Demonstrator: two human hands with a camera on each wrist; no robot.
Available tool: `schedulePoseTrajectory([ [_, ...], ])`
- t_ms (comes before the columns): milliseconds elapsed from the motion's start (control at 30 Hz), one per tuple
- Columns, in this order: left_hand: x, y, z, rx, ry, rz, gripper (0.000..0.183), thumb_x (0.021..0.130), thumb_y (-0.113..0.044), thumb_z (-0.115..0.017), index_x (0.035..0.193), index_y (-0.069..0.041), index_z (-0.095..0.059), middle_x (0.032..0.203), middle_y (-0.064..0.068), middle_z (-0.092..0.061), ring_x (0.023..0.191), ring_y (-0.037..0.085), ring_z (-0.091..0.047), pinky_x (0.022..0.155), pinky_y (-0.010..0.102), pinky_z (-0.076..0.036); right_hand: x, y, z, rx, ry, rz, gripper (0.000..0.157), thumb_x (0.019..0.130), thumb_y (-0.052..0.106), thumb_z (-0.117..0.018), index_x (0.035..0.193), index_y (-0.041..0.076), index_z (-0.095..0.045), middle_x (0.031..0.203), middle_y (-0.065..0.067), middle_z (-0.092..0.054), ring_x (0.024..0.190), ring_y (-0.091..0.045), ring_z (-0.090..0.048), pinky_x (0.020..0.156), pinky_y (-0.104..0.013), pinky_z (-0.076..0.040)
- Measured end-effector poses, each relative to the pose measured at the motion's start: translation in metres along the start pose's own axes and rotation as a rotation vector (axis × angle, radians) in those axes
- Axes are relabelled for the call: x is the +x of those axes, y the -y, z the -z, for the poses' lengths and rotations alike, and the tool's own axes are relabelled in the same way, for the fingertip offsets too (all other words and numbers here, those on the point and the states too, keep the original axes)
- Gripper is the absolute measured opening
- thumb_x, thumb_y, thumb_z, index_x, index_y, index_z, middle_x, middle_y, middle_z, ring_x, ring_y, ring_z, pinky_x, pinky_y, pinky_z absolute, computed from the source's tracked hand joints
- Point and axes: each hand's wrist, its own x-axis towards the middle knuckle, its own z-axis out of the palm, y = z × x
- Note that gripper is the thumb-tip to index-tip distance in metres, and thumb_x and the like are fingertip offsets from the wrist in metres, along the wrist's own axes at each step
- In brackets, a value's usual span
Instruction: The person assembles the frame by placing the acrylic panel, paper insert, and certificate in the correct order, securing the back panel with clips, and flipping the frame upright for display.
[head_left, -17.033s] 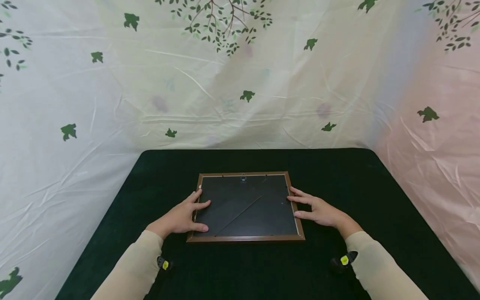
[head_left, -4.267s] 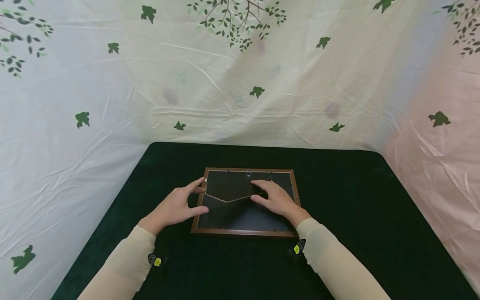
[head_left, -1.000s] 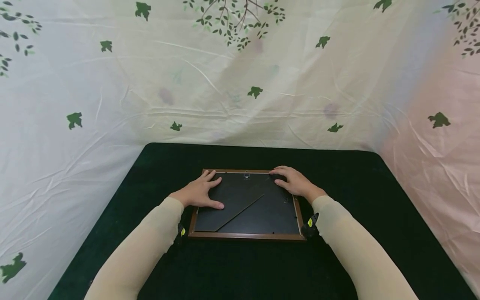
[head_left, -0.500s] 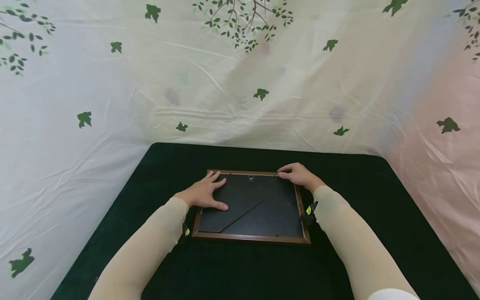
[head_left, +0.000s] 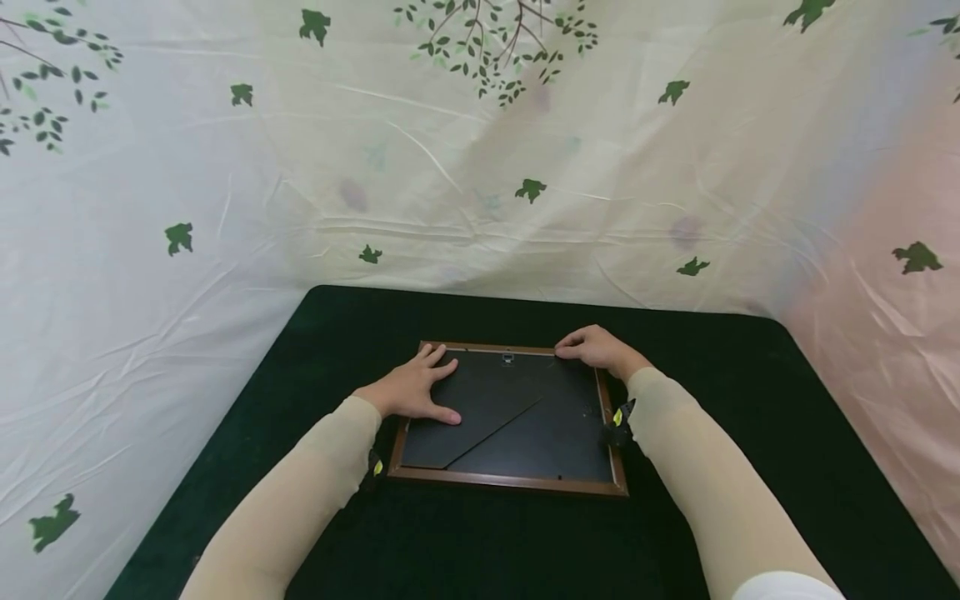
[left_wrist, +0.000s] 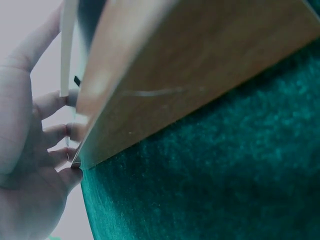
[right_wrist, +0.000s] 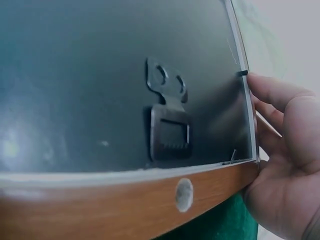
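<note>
A brown wooden picture frame (head_left: 510, 481) lies back up, its dark backing board (head_left: 517, 433) showing. A diagonal slit crosses the board. My left hand (head_left: 411, 386) rests spread over the far left corner, fingers across the rim and thumb on the board. At the far edge, right of the metal hanger (head_left: 507, 360), my right hand (head_left: 596, 348) grips the rim between thumb and curled fingers. In the right wrist view, a fingertip of the right hand (right_wrist: 285, 130) meets the rim beside a small black tab (right_wrist: 243, 73).
Dark green cloth (head_left: 480, 550) covers the table under the frame. A pale curtain (head_left: 450, 208) with printed leaves and branches hangs behind and at both sides. A pale round pad (right_wrist: 184, 194) sits on the frame's wooden side.
Earlier both hands were at the frame's sides; then the right was over the board, whose slit gaped. Both moved to the far edge; the slit has closed, and lately the right fingers drew together.
</note>
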Motion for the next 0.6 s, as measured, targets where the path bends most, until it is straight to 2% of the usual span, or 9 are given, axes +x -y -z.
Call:
schedulePoseTrajectory([
  [600, 0.0008, -0.0009, -0.0005, 0.001, -0.001, 0.016, 0.110, 0.067, -0.080, -0.062, 0.153, -0.023, -0.024, 0.161, 0.007, -0.001, 0.146, 0.030, 0.005, 0.113, 0.053, -0.019, 0.0064, 0.0009, 0.0010, 0.051, 0.015, -0.075, 0.028, 0.094, 0.027, -0.062, 0.116, 0.011, -0.070, 0.132, -0.014, -0.055, 0.125, -0.034, -0.046, 0.105, -0.052, -0.035],
])
